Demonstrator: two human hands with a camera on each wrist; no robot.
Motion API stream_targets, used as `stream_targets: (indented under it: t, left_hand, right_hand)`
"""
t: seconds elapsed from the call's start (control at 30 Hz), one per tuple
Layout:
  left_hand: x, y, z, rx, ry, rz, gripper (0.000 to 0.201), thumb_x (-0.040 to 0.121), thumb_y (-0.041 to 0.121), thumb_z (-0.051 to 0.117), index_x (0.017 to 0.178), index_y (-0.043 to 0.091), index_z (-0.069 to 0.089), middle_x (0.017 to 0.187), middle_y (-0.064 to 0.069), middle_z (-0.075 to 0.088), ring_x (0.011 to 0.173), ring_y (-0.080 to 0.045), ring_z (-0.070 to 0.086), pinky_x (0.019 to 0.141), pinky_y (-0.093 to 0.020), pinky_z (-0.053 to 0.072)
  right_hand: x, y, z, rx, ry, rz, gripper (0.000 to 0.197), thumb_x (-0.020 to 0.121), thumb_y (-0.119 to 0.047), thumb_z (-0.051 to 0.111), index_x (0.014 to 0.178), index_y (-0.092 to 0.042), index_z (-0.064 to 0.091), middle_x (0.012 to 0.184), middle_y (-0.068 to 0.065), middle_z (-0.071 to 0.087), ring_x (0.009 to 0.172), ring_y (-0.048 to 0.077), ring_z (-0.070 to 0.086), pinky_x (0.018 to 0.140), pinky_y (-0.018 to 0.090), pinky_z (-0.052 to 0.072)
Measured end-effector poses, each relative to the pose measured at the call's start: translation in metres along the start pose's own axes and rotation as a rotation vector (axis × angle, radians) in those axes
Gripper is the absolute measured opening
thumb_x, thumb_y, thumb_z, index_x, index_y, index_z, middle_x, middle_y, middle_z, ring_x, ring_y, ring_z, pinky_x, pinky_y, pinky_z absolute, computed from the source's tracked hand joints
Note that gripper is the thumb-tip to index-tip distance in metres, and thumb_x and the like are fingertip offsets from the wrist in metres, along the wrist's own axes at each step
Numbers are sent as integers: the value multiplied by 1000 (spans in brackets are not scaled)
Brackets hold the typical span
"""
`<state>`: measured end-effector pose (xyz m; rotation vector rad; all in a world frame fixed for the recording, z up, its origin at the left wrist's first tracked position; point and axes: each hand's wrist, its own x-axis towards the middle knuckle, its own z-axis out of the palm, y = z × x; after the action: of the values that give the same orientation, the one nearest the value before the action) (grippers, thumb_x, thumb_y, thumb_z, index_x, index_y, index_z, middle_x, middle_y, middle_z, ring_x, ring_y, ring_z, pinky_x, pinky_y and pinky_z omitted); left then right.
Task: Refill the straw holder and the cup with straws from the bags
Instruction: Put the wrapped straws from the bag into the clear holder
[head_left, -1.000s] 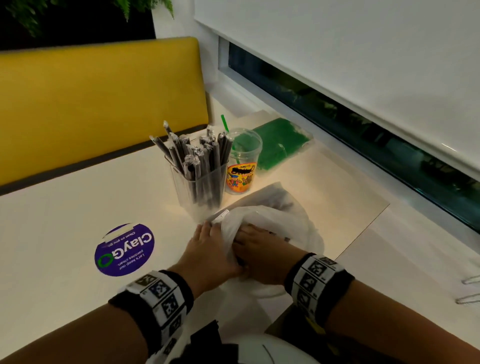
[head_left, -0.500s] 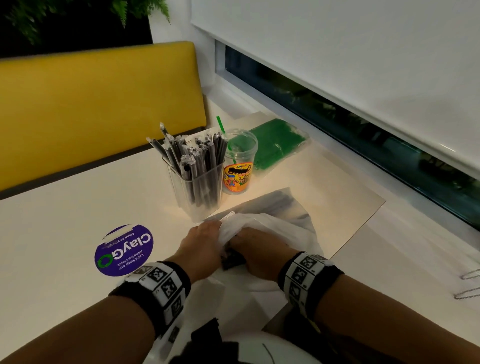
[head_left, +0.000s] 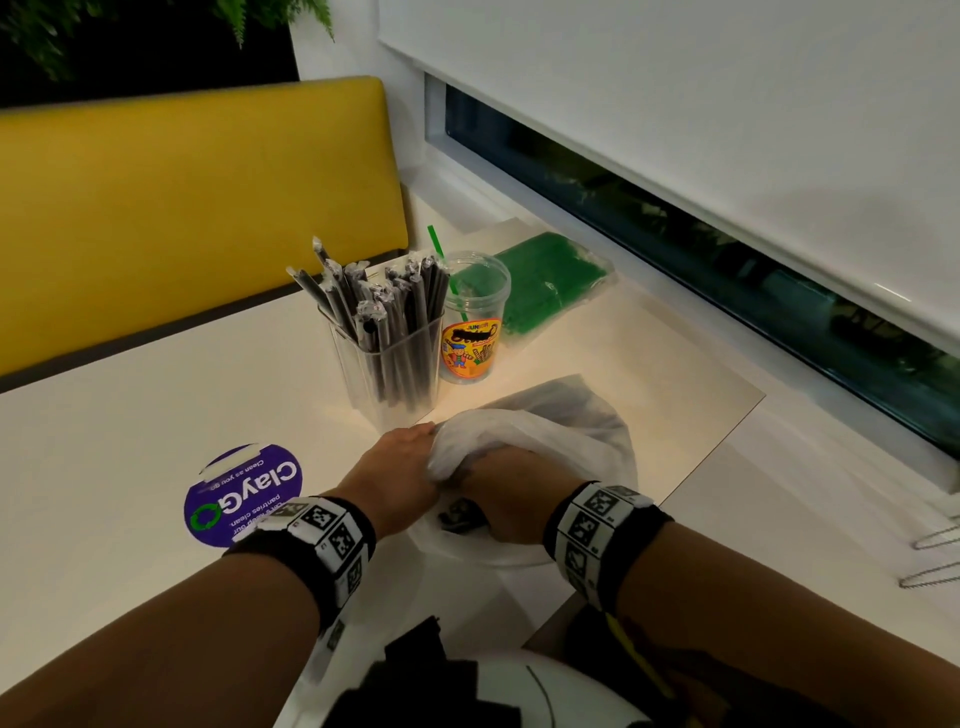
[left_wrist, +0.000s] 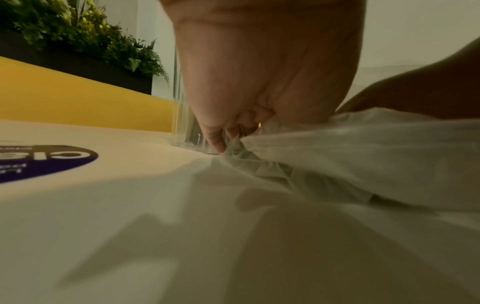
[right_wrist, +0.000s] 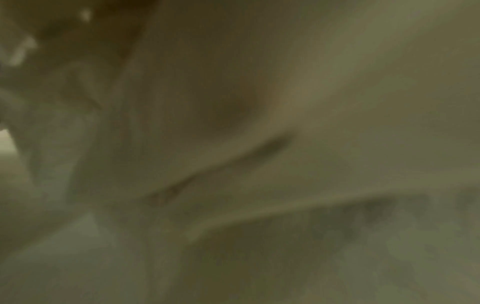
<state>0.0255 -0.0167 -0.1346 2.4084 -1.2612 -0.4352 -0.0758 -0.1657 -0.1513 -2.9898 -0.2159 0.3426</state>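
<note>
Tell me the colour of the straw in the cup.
Green; the straw shows best in the head view.

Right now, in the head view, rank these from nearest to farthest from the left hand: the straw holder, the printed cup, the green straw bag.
From the left hand:
1. Straw holder, just beyond the fingers.
2. Printed cup, right of the holder.
3. Green straw bag, behind the cup, by the window.

head: above, looking down | left wrist: table-level, close | right wrist: seemingly pressed against white bag (head_left: 545, 441)
</note>
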Motion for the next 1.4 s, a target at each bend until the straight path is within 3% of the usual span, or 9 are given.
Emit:
stream_targets:
  t: [0.23, 0.47, 0.6, 0.7, 0.8, 0.97, 1.13, 1.3, 1.4]
  left_hand:
    - [-7, -7, 2, -36, -6, -63, 35, 89, 38, 47, 123, 36, 54, 118, 6, 65, 106, -21, 61, 91, -44, 52]
    - [-14, 0, 3, -41, 61, -177, 21, 86, 30, 61, 106, 27, 58, 105, 3, 63, 103, -23, 60, 91, -38, 50]
    - [-30, -6, 5, -148, 461, -181, 77, 70, 70, 64, 120, 13, 53, 116, -2, 54, 106, -21, 51, 93, -40, 47]
    - [-25, 3, -21, -456, 835, -380, 110, 60, 51, 88, 144, 7, 31, 141, -11, 40, 129, -24, 41, 112, -35, 36]
    - [3, 7, -52, -719, 904, -381, 134, 59, 40, 92, 156, 10, 5, 162, -9, 15, 148, -17, 17, 122, -28, 15]
    - [35, -7, -79, -719, 773, -242, 150, 51, 38, 96, 157, 16, -8, 166, -5, 8, 151, -12, 11, 125, -34, 13]
    - [37, -29, -84, -737, 700, -181, 146, 50, 33, 98, 157, 22, -2, 156, -2, 36, 142, -11, 39, 118, -41, 35]
    - [29, -37, -87, -708, 761, -176, 128, 58, 11, 95, 156, 14, 11, 135, 6, 52, 111, 15, 51, 92, -1, 40]
    - [29, -42, -85, -719, 761, -170, 125, 57, 7, 94, 155, 17, 15, 120, 18, 52, 107, 19, 53, 92, -4, 44]
  right_hand:
    - [-15, -7, -33, 81, -20, 26, 51, 92, -20, 62, 142, -23, 49, 146, 2, 48, 138, 23, 38, 120, 37, 24]
    - [-36, -24, -131, 897, 137, 114, 29, 76, -15, 80, 93, -31, 64, 88, -9, 70, 84, 0, 66, 86, 22, 53]
    - [-38, -18, -200, 1284, 699, 34, 18, 69, -24, 78, 86, -21, 70, 93, 7, 68, 98, 27, 66, 95, 46, 52]
    - [-28, -1, -241, 1458, 1142, 5, 22, 73, -14, 78, 91, -9, 67, 94, 10, 65, 100, 32, 64, 99, 51, 50]
    - [-5, 6, -262, 1373, 1373, 0, 26, 75, -6, 79, 98, -3, 65, 92, 7, 69, 94, 26, 67, 93, 43, 55]
    - [49, -22, -249, 1107, 1122, 65, 27, 80, -15, 78, 102, -19, 63, 96, -4, 71, 90, 9, 68, 77, 18, 53]
    - [78, -46, -237, 1088, 907, -38, 26, 79, -11, 76, 98, -21, 62, 97, 8, 74, 93, 22, 70, 87, 41, 57]
    - [82, -55, -243, 1177, 915, -35, 23, 78, -9, 77, 93, -20, 63, 97, 16, 72, 94, 28, 69, 89, 47, 56]
    - [80, -65, -246, 1227, 934, -85, 22, 77, -8, 77, 89, -20, 63, 96, 18, 72, 93, 30, 69, 88, 48, 56]
